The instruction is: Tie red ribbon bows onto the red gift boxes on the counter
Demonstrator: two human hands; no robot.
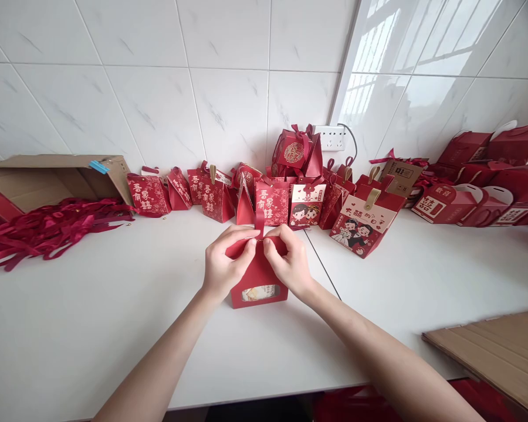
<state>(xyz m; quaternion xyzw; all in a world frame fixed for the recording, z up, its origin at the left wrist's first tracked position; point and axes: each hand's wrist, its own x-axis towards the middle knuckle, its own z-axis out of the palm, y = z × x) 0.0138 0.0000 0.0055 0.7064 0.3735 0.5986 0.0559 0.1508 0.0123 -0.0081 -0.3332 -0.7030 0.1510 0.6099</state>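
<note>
A red gift box (260, 272) with a small clear window low on its front stands upright on the white table (127, 328). Through the window a pale printed packet (261, 292) shows. My left hand (226, 258) pinches the top edge of the box from the left, thumb in front and fingers behind. On the right side of the same edge, my right hand (289, 258) pinches in the same way, the two thumbs close together. A dark red ribbon loop (259, 223) sticks up from the top between my hands.
Several red gift boxes (270, 199) line the tiled wall, and a larger printed box (364, 225) stands right of my hands. Dark red ribbons (57, 228) lie at the left by a cardboard carton (61, 179). More boxes (488, 199) are stacked right; flat cardboard (497, 351) lies at the front right.
</note>
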